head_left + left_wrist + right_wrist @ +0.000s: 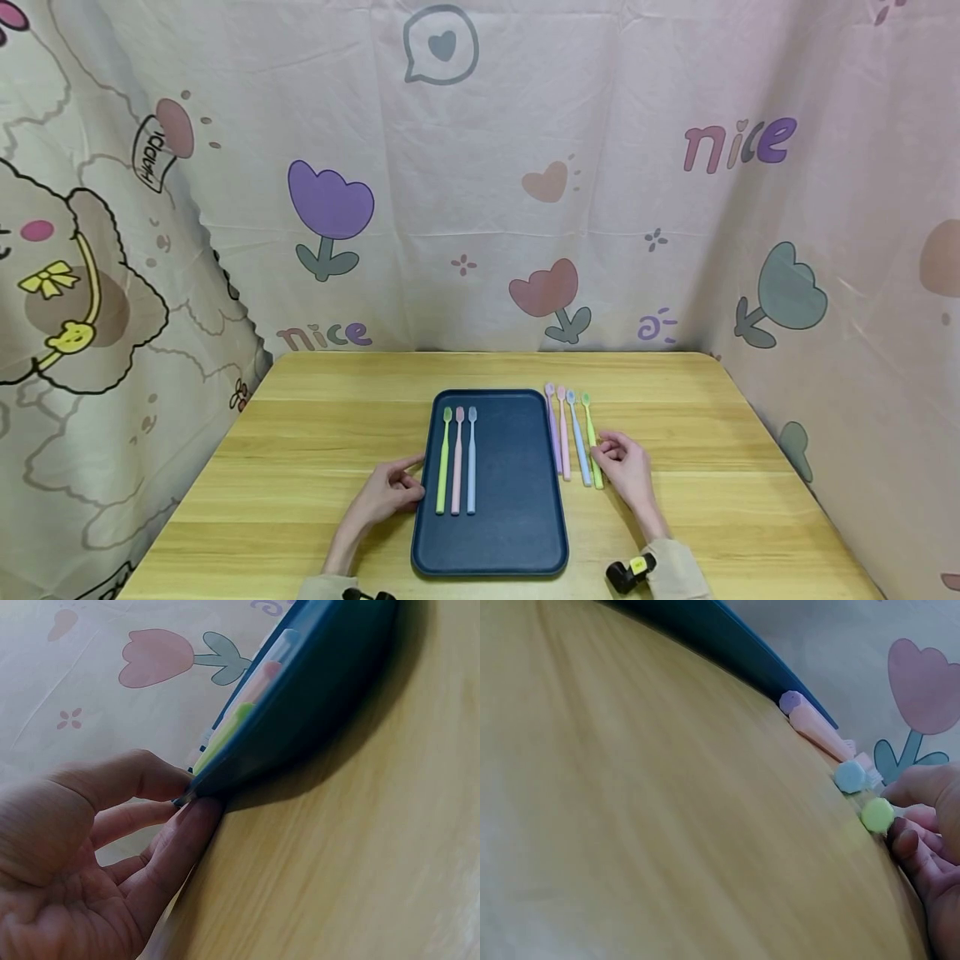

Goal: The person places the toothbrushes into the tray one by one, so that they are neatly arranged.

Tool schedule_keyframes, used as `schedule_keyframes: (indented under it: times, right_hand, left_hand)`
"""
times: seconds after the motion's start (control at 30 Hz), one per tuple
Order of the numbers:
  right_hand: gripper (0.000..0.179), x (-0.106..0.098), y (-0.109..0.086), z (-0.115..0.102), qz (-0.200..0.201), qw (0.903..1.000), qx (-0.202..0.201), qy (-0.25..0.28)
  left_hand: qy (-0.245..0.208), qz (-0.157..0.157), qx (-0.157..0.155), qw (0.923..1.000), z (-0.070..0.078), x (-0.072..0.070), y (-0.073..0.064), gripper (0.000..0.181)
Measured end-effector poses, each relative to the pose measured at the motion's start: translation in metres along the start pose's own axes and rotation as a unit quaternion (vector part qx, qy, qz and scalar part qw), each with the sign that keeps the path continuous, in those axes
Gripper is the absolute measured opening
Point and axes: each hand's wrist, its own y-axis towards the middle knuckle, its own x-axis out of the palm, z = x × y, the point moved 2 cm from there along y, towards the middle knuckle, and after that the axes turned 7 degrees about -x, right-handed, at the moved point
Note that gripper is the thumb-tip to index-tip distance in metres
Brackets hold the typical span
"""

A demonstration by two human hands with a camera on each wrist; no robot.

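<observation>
My left hand (390, 492) holds the left rim of a dark blue tray (517, 500), thumb at the rim's top and fingers against its outer side in the left wrist view. Inside the tray, on its left half, a green toothbrush (443, 467), a pink toothbrush (457, 467) and a blue toothbrush (472, 467) lie side by side, heads away from me. Right of the tray, my right hand (627, 471) pinches another green toothbrush (592, 442) on the table; its handle end (877, 815) shows beside the fingertips in the right wrist view.
Between the tray and that green toothbrush lie a purple toothbrush (554, 433), another pink toothbrush (564, 437) and another blue toothbrush (579, 442). The wooden table (315, 433) meets a printed cloth (450, 208) at its back and sides.
</observation>
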Motion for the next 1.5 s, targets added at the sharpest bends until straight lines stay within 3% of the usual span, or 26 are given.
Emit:
schedule_keyframes:
  times: [0.43, 1.0, 1.3, 1.5]
  right_hand:
    - [0.037, 0.0020, 0.0040, -0.0010, -0.010, 0.9988, 0.026, -0.041]
    - [0.018, 0.0061, 0.0080, -0.0065, 0.004, 0.9907, -0.003, -0.136]
    - [0.015, 0.0074, 0.0082, -0.0046, 0.017, 0.9904, -0.004, -0.137]
    - [0.014, 0.0062, 0.0069, -0.0024, 0.017, 0.9936, 0.004, -0.111]
  left_hand:
    - [-0.004, 0.000, -0.004, 1.0000, 0.0017, 0.0004, -0.0011, 0.067]
    - [-0.008, 0.000, -0.003, 1.0000, 0.0023, 0.0003, -0.0020, 0.067]
    - [-0.009, 0.001, -0.003, 1.0000, 0.0015, 0.0000, -0.0016, 0.066]
    - [-0.014, -0.001, -0.005, 0.9999, 0.0014, 0.0005, -0.0023, 0.067]
